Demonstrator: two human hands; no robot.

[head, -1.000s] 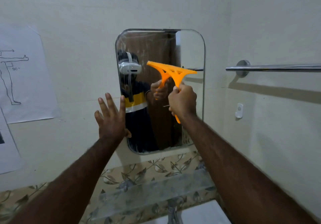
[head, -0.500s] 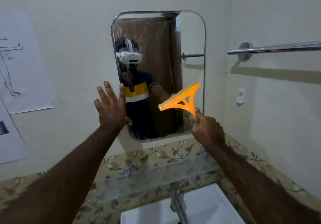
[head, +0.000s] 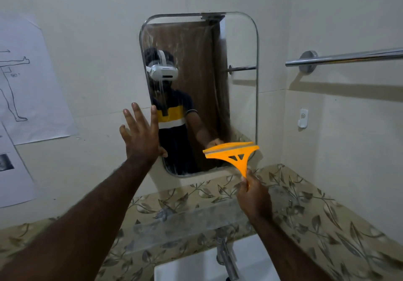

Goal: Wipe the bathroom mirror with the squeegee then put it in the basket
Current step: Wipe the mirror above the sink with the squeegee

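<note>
A rounded rectangular mirror (head: 237, 47) hangs on the cream wall, streaked with wet marks. My right hand (head: 254, 195) grips the handle of an orange squeegee (head: 232, 153), whose blade lies nearly level across the mirror's lower right corner. My left hand (head: 140, 136) is flat against the wall at the mirror's lower left edge, fingers spread, holding nothing. No basket is in view.
A chrome towel bar (head: 349, 57) juts from the right wall. Below the mirror sit a glass shelf (head: 185, 226), a leaf-patterned tile band, a chrome tap (head: 226, 259) and a white sink (head: 196, 267). Paper sheets (head: 32, 84) hang on the left wall.
My right hand has drawn the squeegee down the mirror from its middle to its bottom right corner, and the blade has levelled out. My left hand stays pressed at the mirror's edge.
</note>
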